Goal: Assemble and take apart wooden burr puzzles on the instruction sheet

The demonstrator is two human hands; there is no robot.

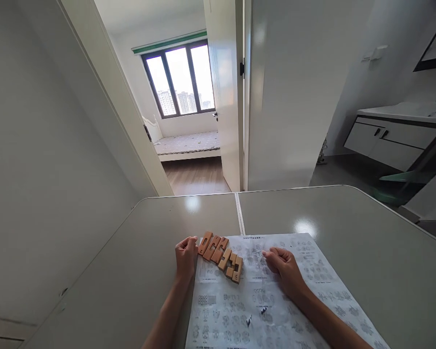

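Observation:
Several notched wooden puzzle pieces point(222, 255) lie side by side in a slanting row on a large printed sheet point(254, 291). Some are reddish brown, others paler, and small dark marks show on a few. My left hand point(186, 253) rests as a loose fist just left of the row, close to the leftmost piece; no object shows in it. To the right of the pieces, my right hand point(281, 267) lies on the sheet with its fingers curled in, and nothing shows in it either. Its palm side is hidden.
The sheet lies on a glossy grey-green table point(160, 228) with a pale seam point(240, 213) across it. Two small dark tears or marks are in the sheet's lower part. Beyond are an open door point(227, 97), a bed point(189, 143) and a washbasin cabinet point(388, 138).

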